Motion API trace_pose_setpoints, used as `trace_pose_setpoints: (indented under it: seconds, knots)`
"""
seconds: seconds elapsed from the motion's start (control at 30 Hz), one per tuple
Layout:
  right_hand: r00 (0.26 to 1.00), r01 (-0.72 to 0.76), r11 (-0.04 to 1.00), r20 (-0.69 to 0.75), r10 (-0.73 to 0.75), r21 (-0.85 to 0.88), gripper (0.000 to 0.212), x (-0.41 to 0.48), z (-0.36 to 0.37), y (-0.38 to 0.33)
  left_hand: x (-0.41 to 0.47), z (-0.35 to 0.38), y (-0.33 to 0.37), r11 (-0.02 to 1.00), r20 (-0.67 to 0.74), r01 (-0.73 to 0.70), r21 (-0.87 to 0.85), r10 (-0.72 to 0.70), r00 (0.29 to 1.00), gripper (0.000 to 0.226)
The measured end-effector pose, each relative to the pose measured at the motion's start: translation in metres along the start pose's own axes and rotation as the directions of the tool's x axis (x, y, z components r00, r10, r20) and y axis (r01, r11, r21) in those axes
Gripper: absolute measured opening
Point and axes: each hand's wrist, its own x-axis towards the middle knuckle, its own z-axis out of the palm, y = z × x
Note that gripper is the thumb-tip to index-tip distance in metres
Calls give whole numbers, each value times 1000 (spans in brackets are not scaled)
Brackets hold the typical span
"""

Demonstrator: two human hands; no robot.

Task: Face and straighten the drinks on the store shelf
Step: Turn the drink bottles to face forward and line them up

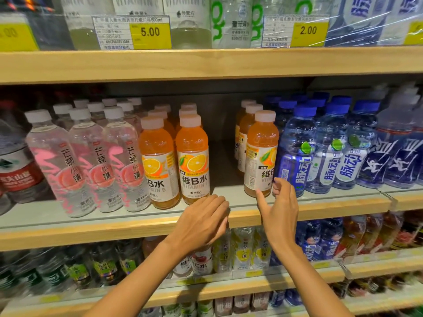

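Orange vitamin B drink bottles stand on the middle shelf [114, 225] in rows. One front bottle [193, 161] faces forward; its left neighbour [158, 165] is turned slightly. A gap of bare shelf separates them from a third row, whose front bottle [261, 156] has its label turned to the right. My right hand [278, 209] is open just below and right of that bottle, thumb near its base, fingers loosely bent beside it. My left hand [203, 223] hangs open, palm down, over the shelf edge below the forward-facing bottle, holding nothing.
Clear bottles with pink labels [96, 165] fill the shelf to the left, blue drink bottles [295, 152] crowd close on the right. The upper shelf [206, 65] carries price tags and more bottles. A lower shelf [229, 284] holds assorted drinks behind my forearms.
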Motion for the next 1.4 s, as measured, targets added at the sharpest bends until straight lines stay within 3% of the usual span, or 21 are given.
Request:
trace_pose_setpoints:
  seconds: [0.1, 0.23, 0.37, 0.5, 0.63, 0.77, 1.03, 1.1, 1.17, 1.23, 1.3, 1.33, 1.4]
  knots:
    - [998, 46, 996, -40, -43, 77, 32, -13, -7, -4, -28, -9, -10, 999, -139, 20, 42, -14, 990, 24]
    - [993, 104, 972, 31, -113, 209, 24, -25, 3, -26, -66, -14, -39, 990, -124, -1, 138, 18, 992, 23]
    - [967, -20, 935, 245, -73, 355, 43, -20, 30, -57, -88, -7, -62, 970, -45, -70, 235, 83, 996, 43]
    - [892, -160, 913, 452, -30, 375, 72, -8, 59, -78, -95, 3, -69, 927, -52, -136, 351, 164, 985, 44]
    - [869, -205, 914, 495, 5, 351, 72, -3, 82, -85, -95, 4, -69, 902, -80, -156, 403, 204, 976, 40]
    - [904, -149, 942, 428, 6, 301, 64, -4, 92, -89, -93, 1, -68, 896, -84, -163, 413, 216, 973, 39]
    - [947, -91, 928, 321, -32, 361, 58, -6, 71, -86, -86, -16, -58, 961, -89, -70, 268, 97, 991, 35]
    - [943, -83, 916, 329, -55, 393, 61, -7, 56, -84, -80, -25, -54, 986, -11, -21, 167, 23, 1000, 31]
    - [927, -84, 904, 365, -83, 420, 62, -10, 39, -84, -71, -38, -48, 989, 39, 145, -3, -145, 989, 28]
    - [908, -85, 895, 405, -112, 438, 60, -17, 25, -86, -55, -52, -39, 873, 25, 412, -263, -421, 907, 26]
    - [884, -98, 894, 451, -125, 438, 59, -27, 13, -89, -32, -68, -32, 579, 71, 556, -596, -652, 755, 25]
    - [869, -113, 892, 479, -125, 438, 58, -33, 10, -91, -19, -77, -30, 408, 123, 538, -737, -702, 701, 27]
    - [835, -148, 883, 535, -130, 445, 58, -43, 6, -95, 4, -92, -25, 158, 192, 417, -895, -708, 680, 34]
